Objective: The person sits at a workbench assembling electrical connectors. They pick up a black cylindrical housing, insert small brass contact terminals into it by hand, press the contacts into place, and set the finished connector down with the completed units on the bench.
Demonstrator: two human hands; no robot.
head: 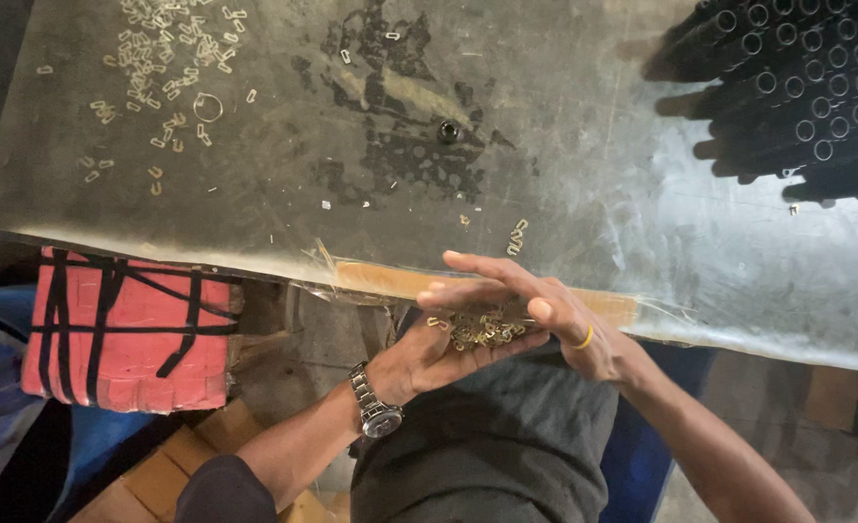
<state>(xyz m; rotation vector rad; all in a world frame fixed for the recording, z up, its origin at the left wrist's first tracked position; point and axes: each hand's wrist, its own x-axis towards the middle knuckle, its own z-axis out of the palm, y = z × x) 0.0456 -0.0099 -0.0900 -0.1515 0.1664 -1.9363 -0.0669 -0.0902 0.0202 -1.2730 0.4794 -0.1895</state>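
Observation:
My left hand [437, 354] is cupped palm up just below the table's front edge, and it holds a small heap of brass-coloured metal clips [477, 329]. A wristwatch sits on that wrist. My right hand [536, 302], with a yellow ring on one finger, lies over the heap from the right, fingers stretched leftward and touching the clips. A few loose clips [517, 237] lie on the grey metal tabletop [565, 145] just beyond my hands. Many more clips [163, 58] are scattered at the table's far left.
A stack of black tubes [797, 87] lies at the far right of the table, open ends facing me. A dark bolt hole [448, 130] marks the middle. A red block bound with black tape [124, 324] sits below the table on the left.

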